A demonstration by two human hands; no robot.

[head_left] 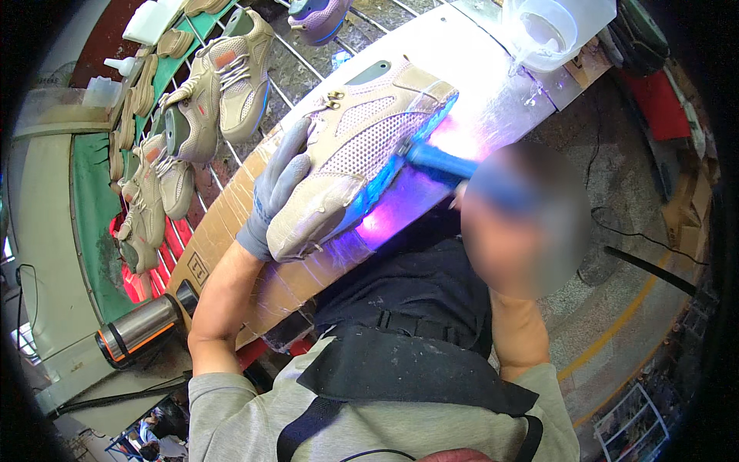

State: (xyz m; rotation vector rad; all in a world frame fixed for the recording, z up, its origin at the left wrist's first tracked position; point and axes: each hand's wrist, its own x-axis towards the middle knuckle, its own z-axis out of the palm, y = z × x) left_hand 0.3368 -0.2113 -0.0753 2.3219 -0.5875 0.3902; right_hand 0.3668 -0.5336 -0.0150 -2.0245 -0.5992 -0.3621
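A beige mesh sneaker upper (362,146) lies tilted on its side over the work surface, toe toward me. My left hand (279,185), in a grey glove, grips it from the left, fingers around its side. Along the bottom edge of the sneaker, a strip glows bright blue under purple light. My right hand (512,231) is mostly blurred; it holds a blue-handled brush (439,160), whose tip touches that glowing edge near the middle of the shoe.
Several similar sneakers (245,85) stand on a metal rod rack at the left, with loose soles (144,85) beyond. A clear plastic tub (546,35) sits at the far right of the white board (454,46). A steel flask (138,331) lies near my left elbow. Cardboard (223,239) covers the near edge.
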